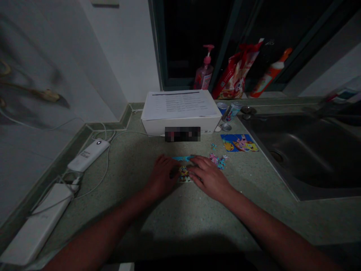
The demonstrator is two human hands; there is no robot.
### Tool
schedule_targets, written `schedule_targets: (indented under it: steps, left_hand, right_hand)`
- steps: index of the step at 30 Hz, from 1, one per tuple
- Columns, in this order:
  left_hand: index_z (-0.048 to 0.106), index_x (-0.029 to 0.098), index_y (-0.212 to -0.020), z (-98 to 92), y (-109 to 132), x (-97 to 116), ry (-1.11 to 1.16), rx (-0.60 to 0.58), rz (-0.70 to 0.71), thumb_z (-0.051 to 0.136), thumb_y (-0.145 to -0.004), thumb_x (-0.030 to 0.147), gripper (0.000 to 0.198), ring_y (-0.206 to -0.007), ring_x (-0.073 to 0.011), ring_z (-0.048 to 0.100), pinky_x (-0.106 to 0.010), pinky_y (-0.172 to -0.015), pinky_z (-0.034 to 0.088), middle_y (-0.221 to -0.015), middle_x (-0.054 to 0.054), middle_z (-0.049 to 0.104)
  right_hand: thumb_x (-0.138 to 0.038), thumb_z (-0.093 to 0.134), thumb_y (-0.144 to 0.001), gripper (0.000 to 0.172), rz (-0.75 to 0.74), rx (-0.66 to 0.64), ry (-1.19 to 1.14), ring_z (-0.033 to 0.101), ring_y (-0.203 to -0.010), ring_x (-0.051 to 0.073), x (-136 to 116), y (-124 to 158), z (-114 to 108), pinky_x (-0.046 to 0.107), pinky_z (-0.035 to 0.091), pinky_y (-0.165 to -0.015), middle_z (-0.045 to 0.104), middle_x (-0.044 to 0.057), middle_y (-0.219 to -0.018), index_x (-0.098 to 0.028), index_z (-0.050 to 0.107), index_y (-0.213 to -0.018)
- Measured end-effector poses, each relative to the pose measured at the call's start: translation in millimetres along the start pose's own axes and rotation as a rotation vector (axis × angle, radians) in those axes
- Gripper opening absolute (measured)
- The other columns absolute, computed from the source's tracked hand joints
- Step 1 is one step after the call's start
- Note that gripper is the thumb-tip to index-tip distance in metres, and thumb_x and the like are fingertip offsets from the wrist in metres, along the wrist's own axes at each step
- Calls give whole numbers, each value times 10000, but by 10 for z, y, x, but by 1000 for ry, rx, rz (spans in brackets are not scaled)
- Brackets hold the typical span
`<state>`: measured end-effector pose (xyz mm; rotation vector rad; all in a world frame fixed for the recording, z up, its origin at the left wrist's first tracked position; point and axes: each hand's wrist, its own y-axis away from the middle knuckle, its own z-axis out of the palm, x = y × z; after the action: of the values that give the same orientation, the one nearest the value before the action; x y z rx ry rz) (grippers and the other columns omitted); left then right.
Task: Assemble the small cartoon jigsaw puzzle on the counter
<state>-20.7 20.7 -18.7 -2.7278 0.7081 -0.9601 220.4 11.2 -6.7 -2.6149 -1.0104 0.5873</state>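
Note:
A small jigsaw puzzle with a yellow cartoon figure and a blue top strip lies flat on the counter between my hands. My left hand rests at its left edge, thumb and fingers apart, covering that side. From the right, my right hand reaches over the puzzle's right edge with its fingers spread and fingertips on it. Just beyond that hand is a loose pile of pink and blue jigsaw pieces, with a few more pieces behind. A bright cartoon picture card lies behind the pile.
A white box with a printed sheet on top stands at the back. Cans are beside it, near the metal sink. White devices with cables lie left. A pump bottle and red bag stand by the window.

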Motion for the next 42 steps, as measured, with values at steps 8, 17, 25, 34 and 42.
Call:
schedule_targets:
  steps: [8, 17, 25, 34, 42]
  left_hand:
    - [723, 237, -1011, 30, -44, 31, -42, -68, -5, 702, -890, 149, 151, -1093, -271, 667, -584, -1239, 306, -1058, -33, 771]
    - [739, 242, -991, 38, -31, 18, -44, -65, 17, 702, -905, 166, 120, -1088, -260, 673, -602, -1241, 289, -1077, -33, 782]
    - [762, 241, -1000, 30, -36, 32, -76, -91, 41, 702, -918, 165, 126, -1095, -261, 682, -612, -1254, 276, -1093, -40, 792]
    - [786, 261, -1055, -15, -5, 50, -107, -86, 113, 673, -951, 156, 187, -1117, -260, 675, -599, -1261, 285, -1124, -42, 793]
    - [779, 265, -1142, -60, 40, 90, -181, -126, 179, 624, -994, 158, 240, -1167, -271, 674, -601, -1295, 233, -1190, -50, 792]
  right_hand:
    - [-243, 687, -1006, 177, -20, -37, 8, 565, -1415, 358, -26, 6, 8, 623, 519, -1149, 681, 149, -1407, -215, 792, -1145]
    - [-235, 715, -986, 195, -19, -42, 3, 545, -1443, 361, -49, -3, -6, 640, 510, -1160, 667, 140, -1436, -235, 780, -1170]
    - [-227, 736, -972, 193, -17, -64, 3, 536, -1447, 353, -45, -7, -2, 624, 504, -1166, 667, 142, -1432, -230, 783, -1159]
    - [-224, 733, -970, 197, -21, -59, 17, 549, -1431, 371, -44, -2, 9, 636, 512, -1157, 675, 147, -1418, -219, 775, -1162]
    - [-214, 737, -965, 202, -19, -76, 25, 546, -1439, 368, -58, -12, -19, 624, 504, -1171, 671, 155, -1425, -206, 768, -1164]
